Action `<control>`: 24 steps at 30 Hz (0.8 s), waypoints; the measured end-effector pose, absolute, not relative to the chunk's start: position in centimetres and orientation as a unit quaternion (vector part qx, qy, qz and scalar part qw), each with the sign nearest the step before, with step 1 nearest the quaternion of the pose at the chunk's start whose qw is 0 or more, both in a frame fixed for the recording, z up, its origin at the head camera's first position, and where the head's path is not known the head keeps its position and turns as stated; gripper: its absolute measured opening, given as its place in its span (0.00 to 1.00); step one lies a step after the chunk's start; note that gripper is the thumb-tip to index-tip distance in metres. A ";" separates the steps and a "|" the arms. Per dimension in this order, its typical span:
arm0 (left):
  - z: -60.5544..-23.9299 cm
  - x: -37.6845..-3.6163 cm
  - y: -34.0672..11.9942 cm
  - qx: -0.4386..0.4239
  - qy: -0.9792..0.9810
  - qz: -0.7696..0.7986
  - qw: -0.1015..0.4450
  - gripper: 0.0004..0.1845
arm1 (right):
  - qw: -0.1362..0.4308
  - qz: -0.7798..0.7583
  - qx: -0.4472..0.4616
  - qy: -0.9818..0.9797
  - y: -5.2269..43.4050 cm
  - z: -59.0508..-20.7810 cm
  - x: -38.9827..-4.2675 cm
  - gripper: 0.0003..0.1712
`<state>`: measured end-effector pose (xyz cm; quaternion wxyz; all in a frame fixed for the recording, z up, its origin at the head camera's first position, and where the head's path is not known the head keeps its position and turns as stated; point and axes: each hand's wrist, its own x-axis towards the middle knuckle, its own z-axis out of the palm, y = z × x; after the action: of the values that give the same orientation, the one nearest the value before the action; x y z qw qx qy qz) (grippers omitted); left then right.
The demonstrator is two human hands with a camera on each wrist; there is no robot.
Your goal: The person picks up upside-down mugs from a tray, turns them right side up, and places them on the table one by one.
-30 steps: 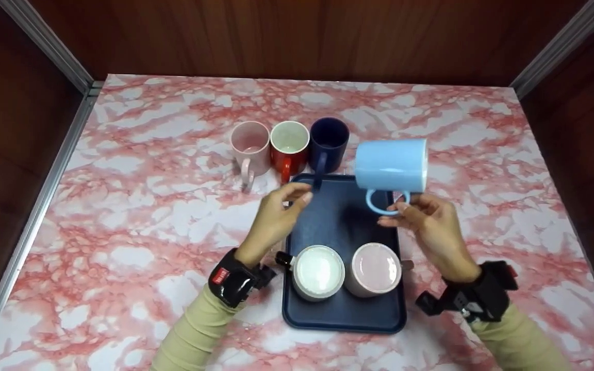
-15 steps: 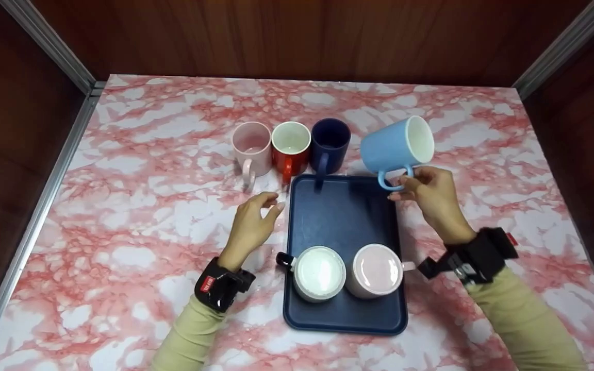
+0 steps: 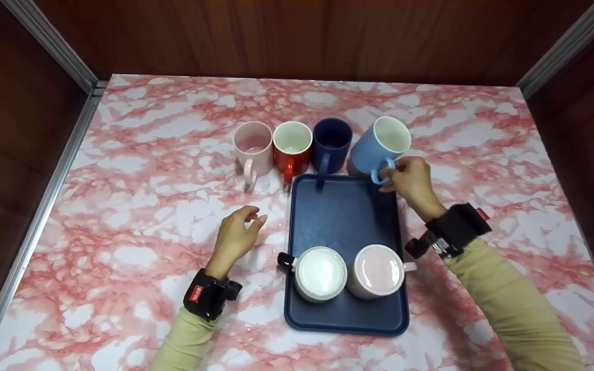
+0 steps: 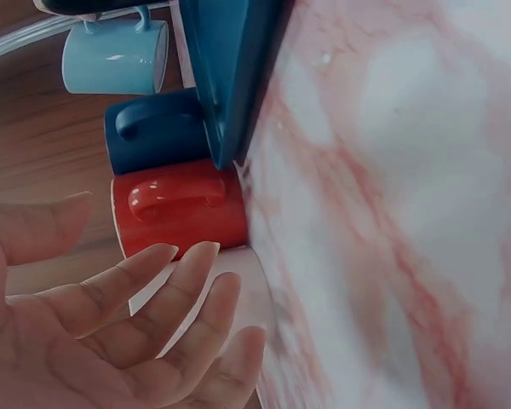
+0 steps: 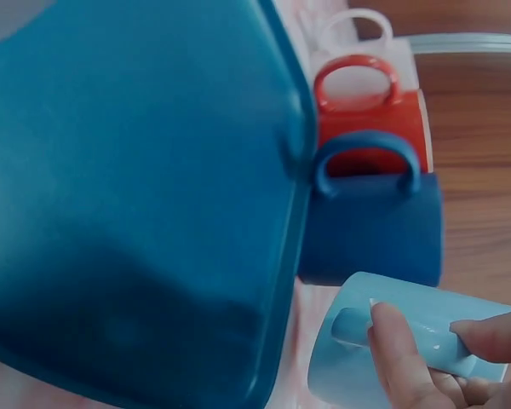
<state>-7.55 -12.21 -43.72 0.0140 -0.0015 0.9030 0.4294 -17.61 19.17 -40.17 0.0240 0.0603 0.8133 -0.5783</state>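
Note:
My right hand [image 3: 411, 184] pinches the handle of a light blue mug [image 3: 372, 150], which tilts with its white mouth up and to the right. That mug is just right of a dark blue mug [image 3: 331, 147]; in the right wrist view fingers and thumb close on its handle [image 5: 400, 336]. Left of the dark blue one stand a red mug [image 3: 293, 154] and a pink mug [image 3: 258, 154], all upright with handles toward me. My left hand [image 3: 235, 234] hovers left of the tray, fingers relaxed and holding nothing, as the left wrist view also shows.
A dark blue tray [image 3: 346, 216] lies in front of the mug row. On its near half sit a white mug [image 3: 320, 273] with a black handle and a pale pink mug [image 3: 378, 271], both upside down. Wooden walls [image 3: 302, 38] enclose the marbled table [image 3: 137, 216].
The light blue mug has turned from lying sideways to mouth up and moved toward the dark blue mug. My left hand has drawn back from the tray, left and toward me.

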 end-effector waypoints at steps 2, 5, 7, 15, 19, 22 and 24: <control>-43.9 -7.4 -12.4 -0.003 0.904 0.427 0.013 0.16 | 0.028 -0.565 0.061 0.822 19.0 -40.5 -18.2 0.09; -44.0 -7.3 -12.5 0.000 0.907 0.421 0.012 0.16 | 0.032 -0.547 0.057 0.834 18.7 -40.9 -18.8 0.08; -44.1 -7.2 -12.6 -0.001 0.908 0.419 0.012 0.16 | 0.032 -0.533 0.053 0.844 18.6 -41.1 -19.1 0.08; -44.4 -7.0 -12.9 -0.012 0.913 0.408 0.021 0.17 | 0.022 -0.489 0.030 0.871 18.0 -41.8 -19.4 0.08; -44.6 -6.9 -12.9 -0.013 0.914 0.406 0.026 0.17 | 0.021 -0.487 0.015 0.873 18.1 -42.2 -19.4 0.07; -44.7 -6.9 -12.8 -0.012 0.912 0.408 0.031 0.17 | 0.024 -0.496 0.008 0.868 18.2 -42.4 -19.3 0.07; -44.8 -6.9 -12.7 -0.011 0.910 0.413 0.037 0.17 | 0.027 -0.501 0.002 0.865 18.4 -42.4 -19.2 0.07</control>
<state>-6.92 -12.74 -44.77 0.0372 -0.0112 0.9099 0.4129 -19.19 18.36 -42.44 0.0268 0.0018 0.8650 -0.5010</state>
